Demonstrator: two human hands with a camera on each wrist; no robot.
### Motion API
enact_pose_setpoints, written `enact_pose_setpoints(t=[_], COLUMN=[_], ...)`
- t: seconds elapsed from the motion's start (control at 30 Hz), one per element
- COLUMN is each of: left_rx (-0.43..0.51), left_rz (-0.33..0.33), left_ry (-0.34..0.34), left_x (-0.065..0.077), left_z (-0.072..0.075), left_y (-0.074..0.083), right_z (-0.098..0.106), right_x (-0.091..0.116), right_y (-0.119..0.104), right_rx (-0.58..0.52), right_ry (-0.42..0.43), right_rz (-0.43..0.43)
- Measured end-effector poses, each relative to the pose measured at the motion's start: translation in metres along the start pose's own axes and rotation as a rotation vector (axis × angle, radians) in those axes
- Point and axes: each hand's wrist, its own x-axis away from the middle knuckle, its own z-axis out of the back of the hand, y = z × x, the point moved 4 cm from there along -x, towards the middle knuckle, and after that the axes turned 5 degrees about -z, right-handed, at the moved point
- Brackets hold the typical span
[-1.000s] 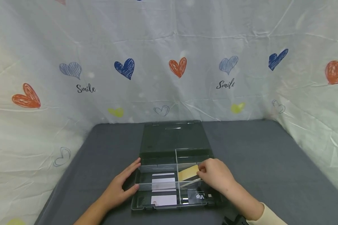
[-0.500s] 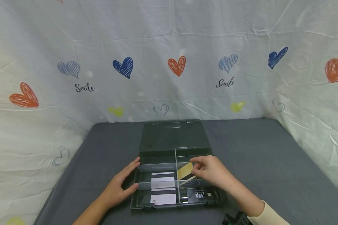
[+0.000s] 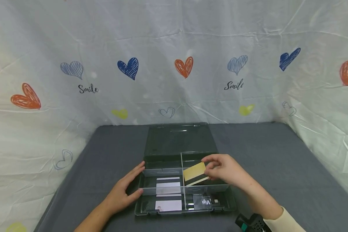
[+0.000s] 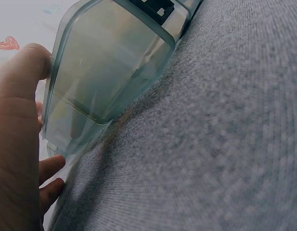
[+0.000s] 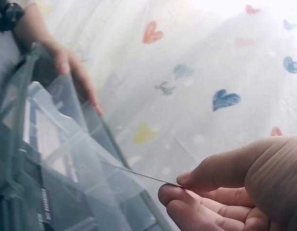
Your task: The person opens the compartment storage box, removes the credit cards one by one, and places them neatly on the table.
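Observation:
My right hand pinches a gold card with a dark stripe by its right end, tilted over the right middle compartment of a divided, dark translucent box. In the right wrist view the card shows edge-on between thumb and finger. My left hand rests against the box's left side with fingers and thumb spread; in the left wrist view its thumb touches the rim. White striped cards lie in the two left compartments. A black card marked "Vip" lies in the front right one.
The box's lid lies open toward the back of the grey cloth-covered table. A white curtain printed with hearts hangs behind and at both sides. A black device is near the right wrist.
The gold card first tilts more steeply in its compartment, then comes up and to the right with my right hand. My left hand stays at the box's side.

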Motion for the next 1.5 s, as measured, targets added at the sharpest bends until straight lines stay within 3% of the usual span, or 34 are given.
enact_pose_setpoints(t=[0.23,0.67,1.03,1.5], left_rx=[-0.007,-0.012,-0.012,-0.005], left_rz=[-0.024,0.005,0.007,0.017], left_ry=[0.009,0.000,-0.002,-0.005], left_x=[0.000,0.001,0.001,0.001], left_z=[0.002,0.002,0.002,0.002], left_y=[0.000,0.000,0.000,0.000], right_z=[0.019,0.047,0.074,0.111], right_x=[0.005,0.016,0.021,0.022], right_y=[-0.003,-0.006,0.002,0.028], right_rx=[-0.007,-0.088,-0.088,-0.040], right_ry=[0.018,0.052,0.121,0.075], right_rz=[0.019,0.004,-0.006,-0.029])
